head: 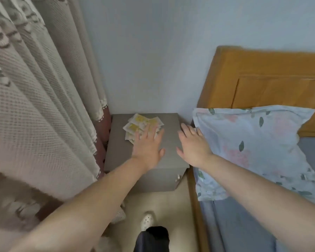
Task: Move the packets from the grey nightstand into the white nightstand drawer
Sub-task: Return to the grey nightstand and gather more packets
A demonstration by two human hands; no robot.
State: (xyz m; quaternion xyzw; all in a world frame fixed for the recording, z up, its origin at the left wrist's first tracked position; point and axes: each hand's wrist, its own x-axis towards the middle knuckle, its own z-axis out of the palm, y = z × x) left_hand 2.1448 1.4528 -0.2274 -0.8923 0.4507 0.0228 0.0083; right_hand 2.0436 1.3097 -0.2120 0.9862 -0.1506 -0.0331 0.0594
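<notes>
Several white packets with yellow print (137, 122) lie fanned out on the back of the grey nightstand (116, 153), close to the wall. My left hand (148, 144) lies flat with straight fingers, its fingertips resting on the near packets and covering part of them. My right hand (194, 143) hovers open over the nightstand's right edge, fingers spread, holding nothing. The white nightstand is out of sight.
A heavy beige curtain (44, 106) hangs close on the left of the nightstand. A bed with an orange headboard (271, 79) and a floral pillow (253, 142) stands tight against its right side. Below are the tiled floor and my foot in a white clog (147, 220).
</notes>
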